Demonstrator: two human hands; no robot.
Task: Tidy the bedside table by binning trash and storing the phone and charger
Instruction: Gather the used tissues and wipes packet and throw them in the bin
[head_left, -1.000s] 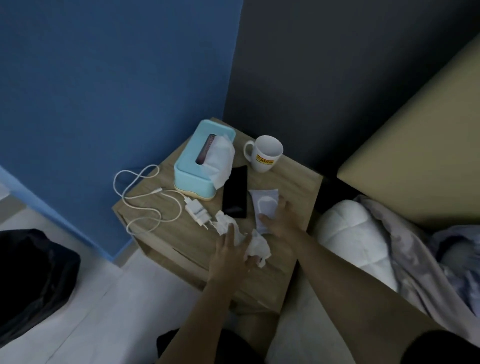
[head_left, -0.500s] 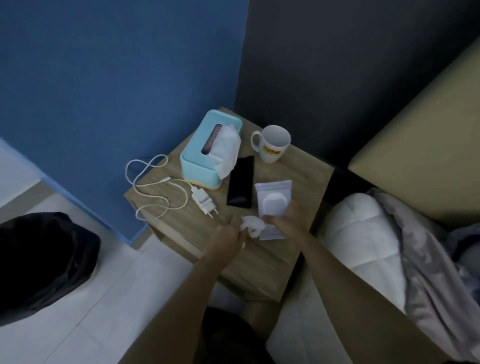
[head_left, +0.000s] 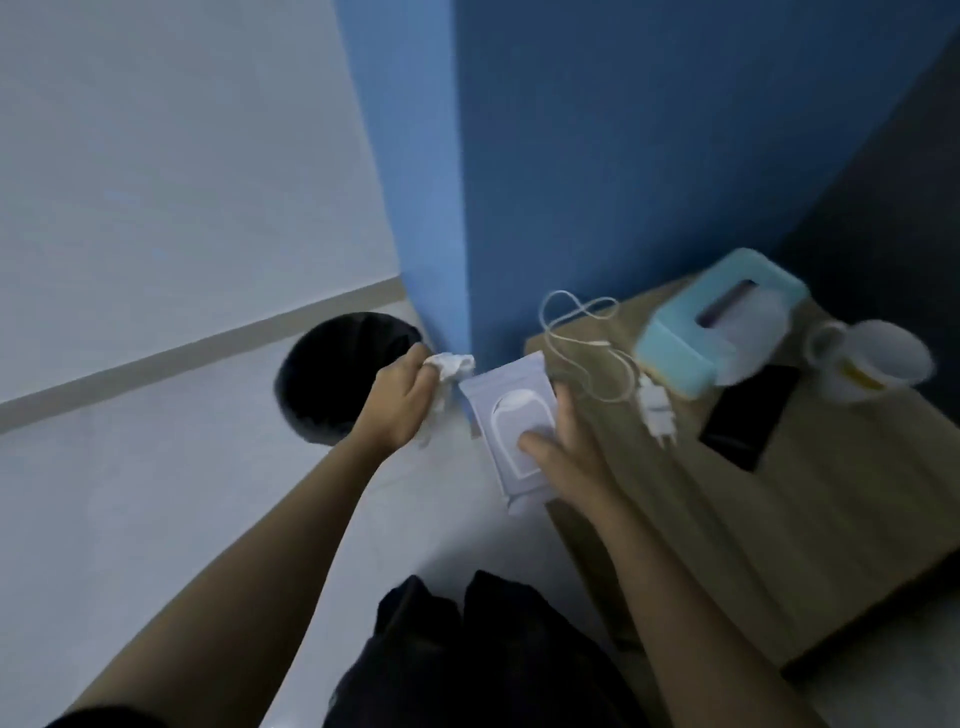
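My left hand (head_left: 397, 402) is shut on crumpled white tissue (head_left: 453, 365), held in the air beside the black-lined bin (head_left: 332, 374) on the floor. My right hand (head_left: 569, 457) grips a flat white wet-wipe packet (head_left: 511, 426), thumb on its front, left of the bedside table (head_left: 831, 519). On the table lie the black phone (head_left: 748, 421), the white charger plug (head_left: 657, 413) and its looped white cable (head_left: 576, 338).
A light-blue tissue box (head_left: 717, 332) and a white mug (head_left: 872, 364) stand at the table's back. A blue wall (head_left: 597, 156) rises behind the table and the bin. Pale floor spreads to the left. My dark-clothed legs fill the bottom middle.
Both hands lifted off the table and swung left toward the bin, the left carrying the tissue, the right carrying the packet. My view turned left, so the bed went out of sight.
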